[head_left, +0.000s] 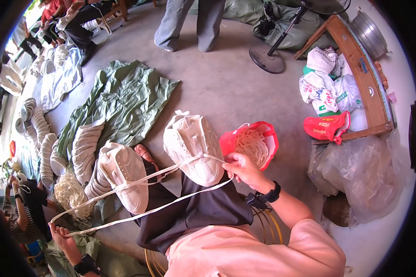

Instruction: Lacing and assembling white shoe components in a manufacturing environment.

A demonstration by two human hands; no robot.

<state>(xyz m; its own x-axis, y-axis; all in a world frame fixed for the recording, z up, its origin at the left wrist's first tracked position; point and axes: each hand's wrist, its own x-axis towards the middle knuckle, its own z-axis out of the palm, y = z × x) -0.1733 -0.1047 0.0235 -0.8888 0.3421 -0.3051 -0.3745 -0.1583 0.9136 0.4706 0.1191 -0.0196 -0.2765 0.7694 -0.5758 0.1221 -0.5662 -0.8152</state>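
A: What do the fingers hold?
B: The right hand (245,170), at centre frame, pinches a white lace (138,198) closed between its fingers, right at the edge of a white shoe (193,147) resting on the knee.
A: And the other?
B: The left hand (62,235), lower left, is closed on the lace's far ends; both strands stretch taut between the hands.
A: Around them?
B: A second shoe (122,177) on the other knee, under the strands. A red bag (252,144) of laces just beyond the right hand.
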